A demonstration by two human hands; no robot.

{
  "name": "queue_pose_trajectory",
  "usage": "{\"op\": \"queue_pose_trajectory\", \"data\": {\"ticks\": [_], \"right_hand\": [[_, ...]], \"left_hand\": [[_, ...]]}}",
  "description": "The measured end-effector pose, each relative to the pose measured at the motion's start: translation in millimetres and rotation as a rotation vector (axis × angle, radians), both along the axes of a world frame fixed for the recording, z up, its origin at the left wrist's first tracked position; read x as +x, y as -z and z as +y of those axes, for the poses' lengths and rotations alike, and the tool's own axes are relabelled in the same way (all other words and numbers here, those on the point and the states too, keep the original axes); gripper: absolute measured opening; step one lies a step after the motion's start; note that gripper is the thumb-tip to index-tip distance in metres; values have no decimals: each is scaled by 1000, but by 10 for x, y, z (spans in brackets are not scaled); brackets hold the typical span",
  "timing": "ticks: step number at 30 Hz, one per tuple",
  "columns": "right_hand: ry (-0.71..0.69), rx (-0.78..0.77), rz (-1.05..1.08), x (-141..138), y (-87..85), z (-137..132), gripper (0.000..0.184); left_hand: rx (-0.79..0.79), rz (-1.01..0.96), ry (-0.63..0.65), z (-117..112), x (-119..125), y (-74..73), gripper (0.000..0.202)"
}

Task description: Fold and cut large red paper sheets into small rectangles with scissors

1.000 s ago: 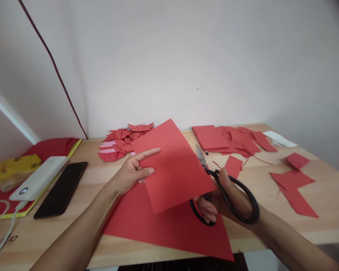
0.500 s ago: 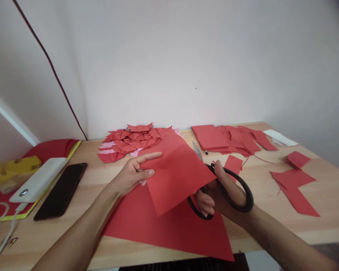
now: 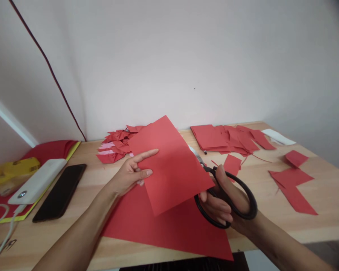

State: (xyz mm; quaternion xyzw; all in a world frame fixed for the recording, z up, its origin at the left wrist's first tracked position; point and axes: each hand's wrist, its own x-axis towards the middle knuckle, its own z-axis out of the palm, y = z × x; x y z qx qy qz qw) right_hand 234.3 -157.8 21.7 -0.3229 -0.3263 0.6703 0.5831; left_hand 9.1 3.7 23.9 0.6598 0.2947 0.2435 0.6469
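Two bare hands are at work over the table (image 3: 260, 210), and I can see both from here. The left hand (image 3: 131, 171) has its grip pinched on the left edge of a red sheet (image 3: 172, 165), thumb and forefinger lying along the near face, the other fingers tucked behind. That sheet is held up at a tilt, above a larger red paper (image 3: 172, 235) lying flat at the table's front edge.

The right hand (image 3: 222, 201) has its grip closed through the black loops of the scissors (image 3: 210, 170), thumb in one loop, fingers in the other. The loops stand apart, and a blade shows at the sheet's right edge; the rest of the blades I can't make out behind the paper.

Near the wall (image 3: 169, 56), a heap of folded paper pieces (image 3: 117, 145), red with some pink, sits partly hidden by the sheet. To its right is a red paper stack (image 3: 210, 138), with loose offcuts (image 3: 295, 186) farther right. Over on the left lie a black phone (image 3: 60, 192), a white power bank (image 3: 37, 182) and a yellow packet (image 3: 15, 174).
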Motion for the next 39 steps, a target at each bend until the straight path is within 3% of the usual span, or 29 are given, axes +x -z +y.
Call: {"op": "queue_pose_trajectory", "data": {"ticks": [7, 13, 17, 24, 35, 39], "right_hand": [[-25, 42, 18, -19, 1, -13, 61], [-185, 111, 53, 65, 51, -23, 73], [-268, 96, 67, 103, 31, -5, 70], [-218, 176, -52, 15, 7, 85, 71], [-262, 222, -45, 3, -48, 110, 71], [-250, 258, -147, 18, -71, 154, 70]], "left_hand": [[-40, -19, 15, -13, 12, -21, 67], [-49, -23, 26, -13, 4, -7, 66], [-53, -21, 50, -12, 8, -10, 67], [-63, -20, 21, -11, 3, -16, 66], [-43, -46, -19, 24, -12, 23, 62], [-20, -36, -36, 18, -17, -2, 58]]}}
